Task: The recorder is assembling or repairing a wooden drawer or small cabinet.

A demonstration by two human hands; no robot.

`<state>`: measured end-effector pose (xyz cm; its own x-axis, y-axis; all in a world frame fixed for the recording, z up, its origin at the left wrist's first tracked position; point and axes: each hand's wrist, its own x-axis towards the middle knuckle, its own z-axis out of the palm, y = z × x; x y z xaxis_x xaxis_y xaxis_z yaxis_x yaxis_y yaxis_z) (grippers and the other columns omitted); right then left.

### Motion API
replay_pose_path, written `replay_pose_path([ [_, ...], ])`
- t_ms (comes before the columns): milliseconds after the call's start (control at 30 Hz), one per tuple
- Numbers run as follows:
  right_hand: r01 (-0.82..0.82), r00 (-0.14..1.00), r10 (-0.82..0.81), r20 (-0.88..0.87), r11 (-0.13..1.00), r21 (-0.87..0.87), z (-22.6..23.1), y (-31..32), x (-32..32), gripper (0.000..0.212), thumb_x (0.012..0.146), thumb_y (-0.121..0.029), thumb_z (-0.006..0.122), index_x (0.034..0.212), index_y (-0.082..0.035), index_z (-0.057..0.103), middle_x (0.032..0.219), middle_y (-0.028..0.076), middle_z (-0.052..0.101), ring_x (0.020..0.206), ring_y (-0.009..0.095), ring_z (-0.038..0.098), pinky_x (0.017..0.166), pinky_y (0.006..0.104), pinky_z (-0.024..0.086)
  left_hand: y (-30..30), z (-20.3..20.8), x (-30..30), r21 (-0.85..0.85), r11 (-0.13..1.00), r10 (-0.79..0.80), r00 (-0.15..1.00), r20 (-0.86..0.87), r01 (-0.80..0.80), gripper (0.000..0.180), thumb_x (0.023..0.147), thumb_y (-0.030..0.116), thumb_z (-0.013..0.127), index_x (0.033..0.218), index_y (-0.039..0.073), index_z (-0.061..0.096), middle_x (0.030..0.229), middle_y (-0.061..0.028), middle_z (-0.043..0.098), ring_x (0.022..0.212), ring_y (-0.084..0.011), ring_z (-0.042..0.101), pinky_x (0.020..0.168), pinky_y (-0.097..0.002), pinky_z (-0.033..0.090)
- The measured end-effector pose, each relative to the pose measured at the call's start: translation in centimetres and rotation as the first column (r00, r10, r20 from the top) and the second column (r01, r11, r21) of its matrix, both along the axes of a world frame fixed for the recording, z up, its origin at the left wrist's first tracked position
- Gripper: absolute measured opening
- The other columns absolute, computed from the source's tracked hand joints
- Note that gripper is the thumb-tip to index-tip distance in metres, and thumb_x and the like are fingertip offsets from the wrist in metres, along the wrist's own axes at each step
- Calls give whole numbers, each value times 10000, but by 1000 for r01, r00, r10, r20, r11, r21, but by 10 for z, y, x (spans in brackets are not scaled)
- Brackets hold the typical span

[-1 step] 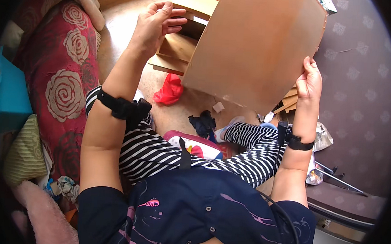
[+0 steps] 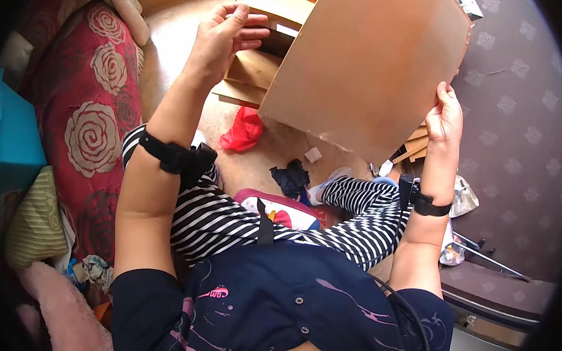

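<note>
A large, thin brown board point(image 2: 364, 71) is held up in front of me, tilted. My right hand point(image 2: 445, 116) is closed on its right edge, thumb on the near face. Left of the board, my left hand point(image 2: 230, 34) is raised with its fingers apart and nothing in it. It is nearest to a light wooden piece with shelf-like or drawer-like parts point(image 2: 256, 70), partly hidden behind the board. More wooden pieces point(image 2: 414, 145) show under the board's right end, beside my right wrist.
On the floor lie a red plastic bag point(image 2: 242, 129), a dark cloth point(image 2: 292, 178) and a small white piece point(image 2: 313, 155). A red rose-patterned cover point(image 2: 94, 132) lies along the left. A teal box point(image 2: 20, 127) is at the far left. Thin rods point(image 2: 491, 258) lie at right.
The board has turned slightly, its lower left corner shifting a little up and to the left. Both hands have stayed almost in place.
</note>
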<state>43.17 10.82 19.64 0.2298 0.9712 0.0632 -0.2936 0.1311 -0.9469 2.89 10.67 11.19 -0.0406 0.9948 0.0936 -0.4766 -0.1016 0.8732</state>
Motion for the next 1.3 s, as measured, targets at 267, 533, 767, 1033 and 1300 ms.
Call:
replay_pose_path([
  [267,107,985,-115,-128,992,-64,8,-7,3,270,938,-84,517,1181,15,455,1190,132,550,1122,238,534,1009,405,425,-14,7,17,-145,896,-432,899,-70,419,385,952,409,488,1085,59,579,961,-34,643,884,-123,655,720,-261,548],
  [533,123,984,-127,-123,991,-45,6,-4,3,280,948,-92,497,1205,2,440,1213,141,532,1139,234,515,1009,415,416,-8,3,18,-121,875,-484,847,-218,469,189,904,241,613,1010,87,587,919,0,648,812,-117,664,721,-239,541],
  [767,4,983,-42,177,978,209,5,-16,8,191,916,-37,545,1104,-3,525,1124,100,602,1018,146,577,936,285,458,-5,3,-16,-2,999,-39,945,-325,40,266,923,320,574,993,69,626,935,-65,663,842,-136,639,746,-261,496],
  [1033,-225,677,-9,736,949,219,-1,-43,-54,135,873,55,541,978,-3,603,892,-3,621,814,61,548,757,200,447,-8,6,-13,244,966,144,959,-246,-83,355,852,116,583,1193,30,537,1143,-79,613,1097,-164,549,952,-321,409],
  [1300,-292,381,-147,913,918,269,-30,-29,-85,183,796,76,594,964,3,608,845,61,615,821,134,591,753,247,465,-19,-1,-10,109,975,-150,937,-316,193,322,850,135,649,1151,39,587,1101,-72,629,1045,-149,577,935,-293,438],
])
